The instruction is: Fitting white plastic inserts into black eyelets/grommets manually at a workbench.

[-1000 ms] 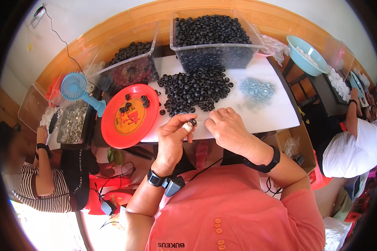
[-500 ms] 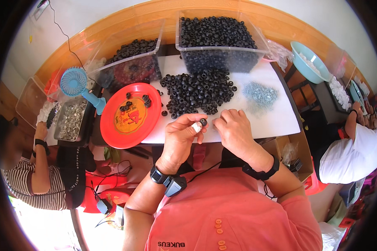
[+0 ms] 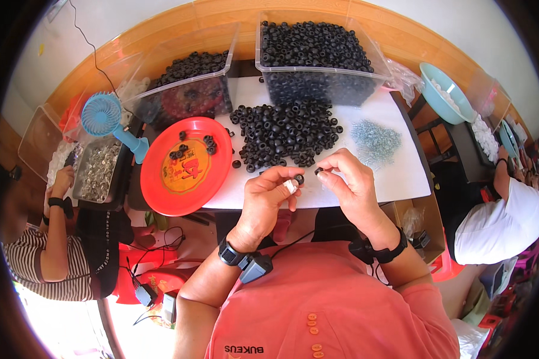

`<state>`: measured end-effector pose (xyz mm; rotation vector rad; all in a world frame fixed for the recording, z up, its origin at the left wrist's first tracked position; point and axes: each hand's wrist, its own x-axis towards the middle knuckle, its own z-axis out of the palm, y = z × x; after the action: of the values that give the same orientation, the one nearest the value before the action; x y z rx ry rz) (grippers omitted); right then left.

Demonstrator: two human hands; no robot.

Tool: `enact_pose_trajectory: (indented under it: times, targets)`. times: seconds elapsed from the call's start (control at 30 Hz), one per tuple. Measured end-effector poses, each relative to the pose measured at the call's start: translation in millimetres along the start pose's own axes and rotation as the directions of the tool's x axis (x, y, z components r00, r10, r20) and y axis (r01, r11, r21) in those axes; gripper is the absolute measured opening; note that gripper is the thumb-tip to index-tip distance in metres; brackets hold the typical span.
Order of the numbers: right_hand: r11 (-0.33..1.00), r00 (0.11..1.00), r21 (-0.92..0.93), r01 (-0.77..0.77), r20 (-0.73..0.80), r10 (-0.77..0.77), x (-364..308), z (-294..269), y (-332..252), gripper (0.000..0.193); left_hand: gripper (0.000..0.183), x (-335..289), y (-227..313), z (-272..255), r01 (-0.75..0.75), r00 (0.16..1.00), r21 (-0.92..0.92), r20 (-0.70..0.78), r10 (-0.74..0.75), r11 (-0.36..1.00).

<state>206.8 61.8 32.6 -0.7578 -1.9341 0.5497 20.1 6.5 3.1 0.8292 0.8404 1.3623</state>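
Over the near edge of the white table surface (image 3: 317, 192), my left hand (image 3: 262, 197) is closed on a small round black piece with a hole (image 3: 299, 178), held at the fingertips. Something white is wrapped around that thumb. Just to the right, my right hand (image 3: 354, 184) pinches a tiny dark piece (image 3: 318, 171) between thumb and finger; its exact kind is too small to tell. Beyond both hands lies a heap of round black pieces (image 3: 284, 133). A pile of small, clear bluish bits (image 3: 375, 142) spreads to its right.
A red plate (image 3: 151, 179) holds a few black pieces at left. Two clear bins (image 3: 323, 88) of black pieces stand behind. A blue fan (image 3: 102, 115) and a tray of metal parts (image 3: 96, 173) are farther left. Co-workers sit at both sides; a turquoise basin (image 3: 446, 96) stands far right.
My right hand has turned and lifted slightly, and a tiny dark piece now shows at its fingertips. My left hand has shifted a little right, still holding the round black piece.
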Motion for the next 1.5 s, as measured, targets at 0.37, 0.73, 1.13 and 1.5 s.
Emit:
enact_pose_trajectory:
  times: [0.37,0.73,1.13,1.5]
  targets:
    - [0.992,0.993,-0.058,0.110,0.049,-0.107,8,19,-8,0.014,0.019,-1,-5,2,-0.005,0.999,0.010,-0.043,0.006,1.000]
    - [0.987,0.998,0.158,-0.011,-0.057,0.020,3,25,-2,0.016,0.020,0,3,7,0.031,0.998,-0.002,-0.063,-0.031,1.000]
    - [0.996,0.998,0.077,0.038,0.049,-0.042,5,23,-2,0.014,0.019,0,-3,5,0.004,0.997,0.006,-0.081,-0.004,1.000]
    - [0.988,0.998,0.141,-0.064,-0.001,0.065,0,25,1,0.010,0.020,-1,-1,6,0.028,0.997,0.037,-0.080,-0.025,0.999]
